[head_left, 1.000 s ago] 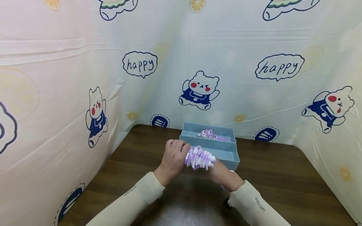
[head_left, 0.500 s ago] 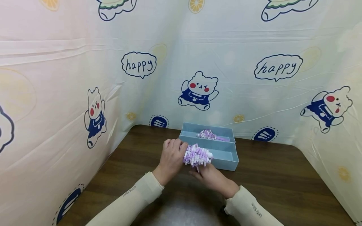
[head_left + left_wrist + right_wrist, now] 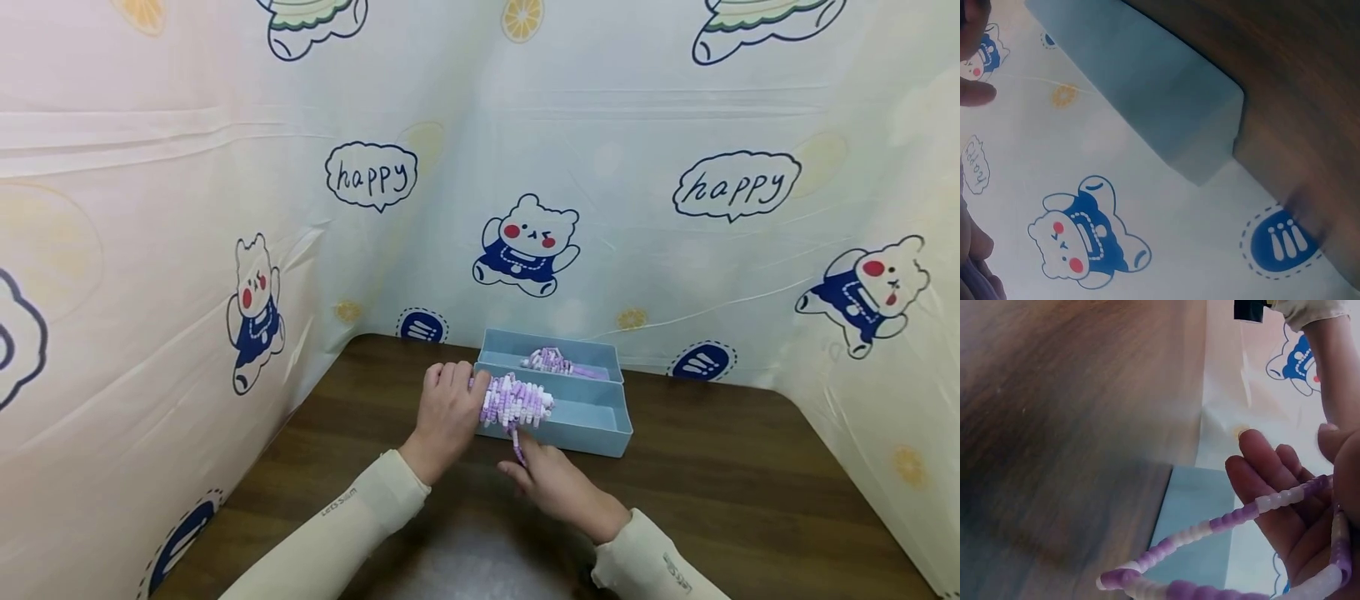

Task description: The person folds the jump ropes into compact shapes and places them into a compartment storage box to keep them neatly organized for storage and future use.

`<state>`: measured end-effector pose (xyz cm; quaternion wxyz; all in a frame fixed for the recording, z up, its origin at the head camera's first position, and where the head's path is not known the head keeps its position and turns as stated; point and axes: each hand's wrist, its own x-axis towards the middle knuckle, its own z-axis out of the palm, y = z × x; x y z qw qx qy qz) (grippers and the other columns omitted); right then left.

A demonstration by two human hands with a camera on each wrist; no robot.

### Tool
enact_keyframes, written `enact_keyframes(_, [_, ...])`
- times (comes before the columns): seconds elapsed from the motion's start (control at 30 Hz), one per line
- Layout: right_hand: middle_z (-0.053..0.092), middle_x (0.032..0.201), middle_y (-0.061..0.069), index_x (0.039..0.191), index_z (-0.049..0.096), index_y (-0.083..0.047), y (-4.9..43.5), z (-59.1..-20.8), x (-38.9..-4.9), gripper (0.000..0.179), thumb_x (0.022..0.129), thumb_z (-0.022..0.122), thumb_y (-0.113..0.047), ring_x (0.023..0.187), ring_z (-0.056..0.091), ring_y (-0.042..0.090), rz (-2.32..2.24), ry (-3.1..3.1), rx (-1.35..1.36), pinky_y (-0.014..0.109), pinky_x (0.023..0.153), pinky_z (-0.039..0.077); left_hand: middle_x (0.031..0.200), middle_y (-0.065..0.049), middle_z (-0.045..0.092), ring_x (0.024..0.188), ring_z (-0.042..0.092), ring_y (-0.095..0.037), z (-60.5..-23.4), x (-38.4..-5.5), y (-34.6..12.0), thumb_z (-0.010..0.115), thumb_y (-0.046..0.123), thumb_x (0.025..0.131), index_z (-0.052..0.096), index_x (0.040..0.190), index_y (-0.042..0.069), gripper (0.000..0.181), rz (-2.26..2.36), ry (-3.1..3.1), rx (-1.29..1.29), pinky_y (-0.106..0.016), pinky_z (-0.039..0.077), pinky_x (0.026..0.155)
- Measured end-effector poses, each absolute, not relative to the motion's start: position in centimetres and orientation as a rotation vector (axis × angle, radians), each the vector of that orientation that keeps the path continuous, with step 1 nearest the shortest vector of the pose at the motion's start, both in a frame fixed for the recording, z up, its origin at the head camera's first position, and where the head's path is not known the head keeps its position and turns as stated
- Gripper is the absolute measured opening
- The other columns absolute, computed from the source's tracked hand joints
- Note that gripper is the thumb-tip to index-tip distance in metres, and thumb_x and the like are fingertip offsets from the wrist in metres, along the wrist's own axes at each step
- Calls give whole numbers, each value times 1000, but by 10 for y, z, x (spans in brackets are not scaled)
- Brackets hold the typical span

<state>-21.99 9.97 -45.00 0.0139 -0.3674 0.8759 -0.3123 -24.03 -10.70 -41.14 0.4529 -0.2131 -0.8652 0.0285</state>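
Purple-and-white beads, a beaded cord wound into a thick bundle (image 3: 516, 402), hang in the air in front of the grey-blue box. My left hand (image 3: 447, 408) grips the left end of this bundle. In the left wrist view only parts of my fingers (image 3: 979, 240) show at the left edge. My right hand (image 3: 558, 483) is below the bundle, fingers extended and thumb apart. A loose loop of beaded cord (image 3: 1235, 517) hangs down from the bundle and crosses in front of the right-hand fingers (image 3: 1260, 459) in the right wrist view.
The open grey-blue box (image 3: 592, 433) has two long compartments. A second beaded bundle (image 3: 550, 360), with a smooth purple handle (image 3: 588, 371), lies in the back one. Around them is a dark wood table (image 3: 720, 467), backed by a printed curtain (image 3: 630, 108).
My right hand came from behind the bundle round to its near underside, bringing the loose cord into sight. The left hand and bundle shifted slightly left and up.
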Motion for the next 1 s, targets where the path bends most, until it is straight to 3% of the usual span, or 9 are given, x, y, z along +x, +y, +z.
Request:
enact_keyframes(0.17, [56,73,-6,116,52,-5,103,-444,-214,25,97,61,-18,62,55,6,-798,2874,-1251,26,54,46,84,-12,54,78,53,-28,-411,-243,-112,76,22,83,60,101,7,28,128,-2159,-504,-42,42,76])
enact_keyframes(0.43, [67,95,7,120,57,0,110,-433,-202,34,91,67,-14,80,65,18,-554,3013,-1376,35,65,53,83,-12,53,80,52,-28,-410,-248,-119,75,20,82,59,97,5,27,188,-2174,-457,-40,41,75])
enact_keyframes(0.7, [63,87,2,124,60,2,116,-416,-184,41,86,71,-9,59,53,10,-475,3142,-1528,28,53,48,80,-11,51,76,49,-28,-410,-253,-123,69,13,87,56,96,5,18,130,-2188,-433,-40,39,72])
enact_keyframes(0.83, [62,87,1,124,62,2,115,-408,-176,42,84,72,-7,56,47,5,-536,3147,-1605,21,51,46,79,-11,50,74,48,-28,-411,-254,-124,71,12,86,57,95,5,18,128,-2202,-428,-40,38,70])
enact_keyframes(1.0, [63,89,0,125,63,0,114,-399,-169,40,87,71,-10,59,50,5,-598,3149,-1734,17,53,46,78,-11,50,73,49,-28,-414,-255,-123,71,11,84,57,94,5,18,147,-2205,-431,-40,40,71])
